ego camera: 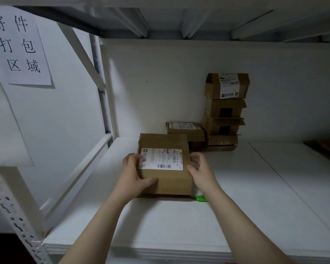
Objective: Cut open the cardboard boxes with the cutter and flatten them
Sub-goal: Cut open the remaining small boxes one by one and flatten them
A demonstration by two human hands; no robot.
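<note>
A closed cardboard box (166,141) with a white shipping label stands on the white shelf (179,225). My left hand (133,176) grips its left near corner, thumb laid across the front face. My right hand (200,168) is at the box's right side, fingers curved against the edge. A green cutter (201,198) lies on the shelf just right of the box's near corner, partly hidden behind my right forearm.
Behind stand another labelled box (185,130) and a stack of several opened boxes (225,111) against the back wall. A paper sign (17,44) hangs at the left. Shelf uprights (13,216) flank the left side. Brown cardboard (326,147) shows at the far right.
</note>
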